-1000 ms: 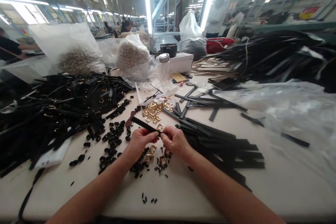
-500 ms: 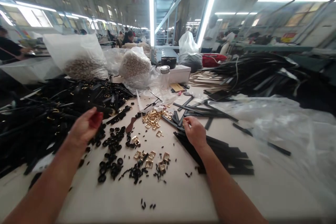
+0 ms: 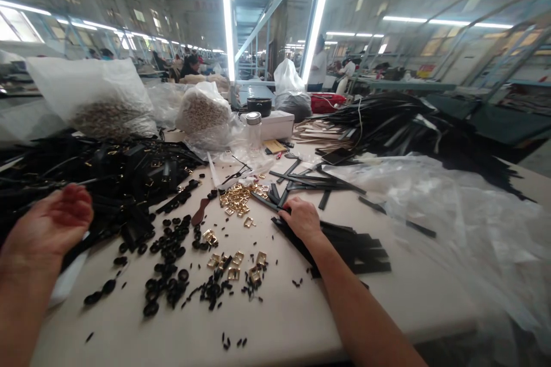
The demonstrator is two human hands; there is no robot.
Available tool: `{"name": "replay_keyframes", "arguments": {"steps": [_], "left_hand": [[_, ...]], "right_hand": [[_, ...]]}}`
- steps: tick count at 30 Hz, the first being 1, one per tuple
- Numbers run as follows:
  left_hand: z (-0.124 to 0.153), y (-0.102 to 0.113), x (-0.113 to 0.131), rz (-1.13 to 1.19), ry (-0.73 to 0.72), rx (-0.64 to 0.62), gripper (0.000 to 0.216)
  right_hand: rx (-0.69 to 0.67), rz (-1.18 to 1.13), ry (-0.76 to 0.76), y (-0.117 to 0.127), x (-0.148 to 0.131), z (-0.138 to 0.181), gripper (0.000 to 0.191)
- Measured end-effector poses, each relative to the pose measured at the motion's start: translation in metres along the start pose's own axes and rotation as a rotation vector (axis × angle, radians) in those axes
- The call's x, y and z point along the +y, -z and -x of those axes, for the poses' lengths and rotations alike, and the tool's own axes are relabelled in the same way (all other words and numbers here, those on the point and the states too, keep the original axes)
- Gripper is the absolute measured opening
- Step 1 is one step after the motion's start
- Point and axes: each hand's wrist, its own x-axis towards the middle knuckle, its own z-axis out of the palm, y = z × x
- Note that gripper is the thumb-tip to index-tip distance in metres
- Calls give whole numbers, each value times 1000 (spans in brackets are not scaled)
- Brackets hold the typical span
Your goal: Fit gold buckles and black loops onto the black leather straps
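My left hand (image 3: 55, 221) is raised over the left side of the table, palm turned inward, its fingers loosely curled with nothing visible in them. It is beside a large heap of black straps with gold buckles (image 3: 142, 169). My right hand (image 3: 303, 218) has its fingertips closed on the end of a black strip at the top of a fanned stack of black strips (image 3: 353, 249); the fingers partly hide the grip. Left of that hand lie a pile of gold buckles (image 3: 236, 198), black round pieces (image 3: 172, 284) and small black bits (image 3: 215, 287).
Behind stand a clear jar with a metal lid (image 3: 253, 129), a white box (image 3: 275, 125) and plastic bags of small pieces (image 3: 202, 109). Clear plastic sheeting (image 3: 439, 200) covers the right side, before a heap of long black strips (image 3: 396, 126). A brown paddle-shaped piece (image 3: 200, 212) lies near the buckles.
My left hand has moved left and nearer to me, away from the strap heap. My right hand has come down onto the black strips. The view has turned right.
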Motion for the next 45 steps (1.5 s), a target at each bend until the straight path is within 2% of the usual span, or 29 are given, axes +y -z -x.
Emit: {"name": "replay_keyframes", "arguments": {"steps": [2, 4, 6, 9, 12, 14, 17, 22, 27, 34, 38, 39, 41, 42, 45], "left_hand": [[29, -31, -26, 78, 73, -144, 31], [55, -56, -57, 15, 177, -223, 22], [75, -73, -89, -93, 214, -410, 14], [96, -84, -127, -271, 143, -578, 41], [107, -86, -145, -409, 103, -647, 62], [109, -85, -147, -437, 105, -643, 66], [110, -83, -144, -418, 122, -635, 59], [110, -80, -139, -361, 133, -625, 45], [113, -80, -139, -353, 150, -629, 47], [122, -81, -149, -357, 215, -699, 50], [119, -84, -151, -247, 202, -563, 47], [119, -85, -151, -209, 186, -522, 45], [119, -87, -152, -163, 160, -488, 40], [120, -87, -153, -161, 149, -497, 37], [130, -85, -159, -233, 110, -594, 30]], "right_hand": [[4, 18, 17, 0, 0, -1, 19], [13, 30, 35, 0, 0, -2, 19], [26, 37, 57, 2, -1, -2, 23], [84, -32, 100, 6, -6, 0, 29], [50, -273, 178, 9, -16, 7, 30], [-38, -453, 264, 9, -23, 13, 34], [-141, -640, 361, 7, -32, 18, 39], [-211, -687, 388, 3, -39, 21, 39], [-66, -559, 424, 0, -48, 29, 20], [130, -714, 422, -7, -60, 36, 27], [350, -750, 511, 8, -60, 40, 15], [365, -761, 546, 10, -60, 41, 14], [291, -806, 544, 10, -61, 43, 20], [214, -858, 487, 7, -62, 43, 23], [-72, -1234, 159, -7, -66, 40, 36]]}}
